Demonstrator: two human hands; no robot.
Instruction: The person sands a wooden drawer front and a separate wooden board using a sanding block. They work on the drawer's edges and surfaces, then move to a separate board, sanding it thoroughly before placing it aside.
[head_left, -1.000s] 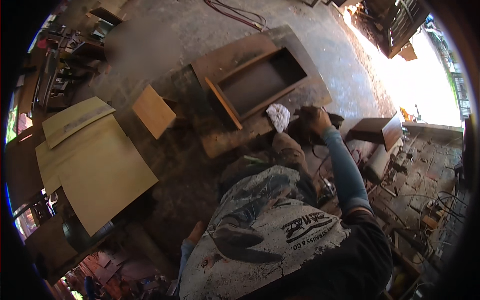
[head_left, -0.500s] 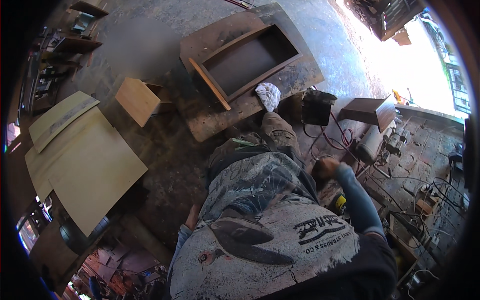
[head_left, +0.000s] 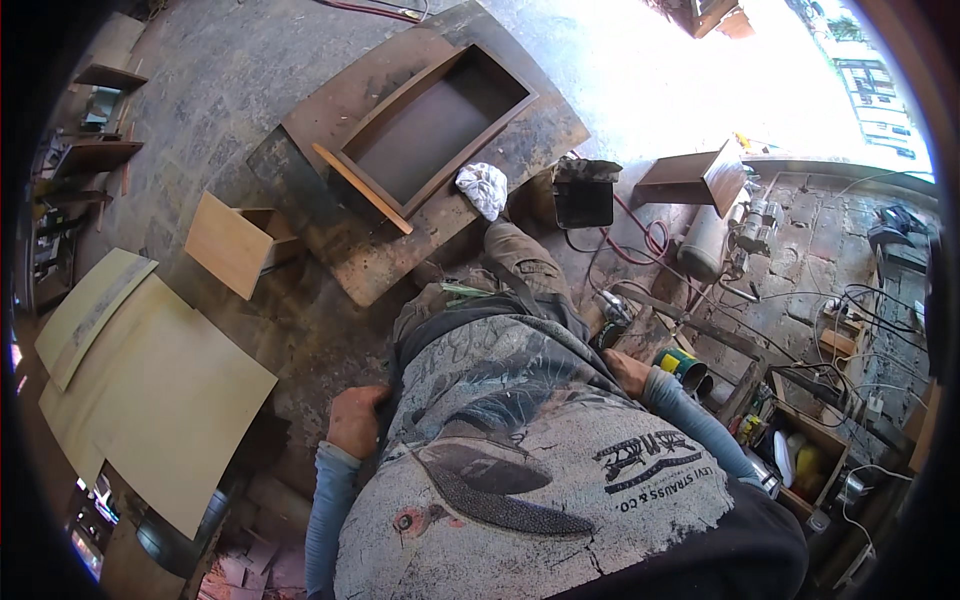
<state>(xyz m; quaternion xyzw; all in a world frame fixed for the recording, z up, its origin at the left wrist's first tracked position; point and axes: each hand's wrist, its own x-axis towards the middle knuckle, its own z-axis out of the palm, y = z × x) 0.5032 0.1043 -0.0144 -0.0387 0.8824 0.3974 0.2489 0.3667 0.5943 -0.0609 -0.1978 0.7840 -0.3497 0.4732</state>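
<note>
My left hand [head_left: 355,418] hangs beside my left hip, curled closed with nothing visible in it. My right hand [head_left: 626,372] is at the right side of my paint-stained apron [head_left: 520,400]; its fingers are mostly hidden. Just beyond it is a metal spray gun [head_left: 614,308], and to its right stands a yellow and green can [head_left: 678,366]. In front of me, a dark brown drawer [head_left: 440,120] with an orange-brown front panel [head_left: 362,188] lies on a worn work board [head_left: 375,262]. A crumpled white cloth [head_left: 483,188] rests at the board's near edge.
Another small drawer [head_left: 232,245] stands at left, near pale flat panels [head_left: 170,380]. To the right are a dark open container [head_left: 585,195], a brown box-like piece [head_left: 690,180], a compressor tank [head_left: 705,248], red hoses [head_left: 655,240], loose cables and a wooden crate [head_left: 800,460].
My right hand has drawn back toward my side, and the spray gun and can now show more fully. My left hand has come out into view. The whole view has shifted right.
</note>
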